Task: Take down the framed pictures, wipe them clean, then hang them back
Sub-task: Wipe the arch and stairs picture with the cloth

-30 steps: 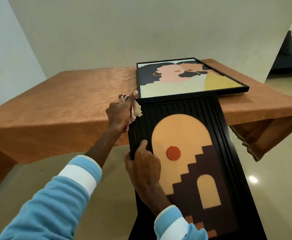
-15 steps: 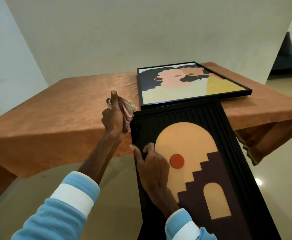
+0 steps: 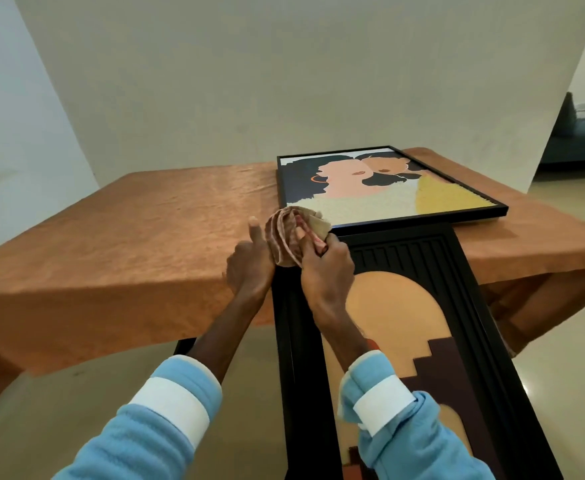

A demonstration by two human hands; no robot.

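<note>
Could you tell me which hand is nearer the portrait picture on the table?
Right. The right hand sits just before the portrait picture's near edge; the left hand is farther left.

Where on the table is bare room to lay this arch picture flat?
The left half of the tablecloth is bare, from the wall to the near edge, bordered right by the portrait picture. A narrow strip lies right of the arch picture. Crowded: the centre, where the left hand and right hand hold the cloth.

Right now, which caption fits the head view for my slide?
Left hand and right hand hold a cloth over the arch picture; a portrait lies on the table.
</note>
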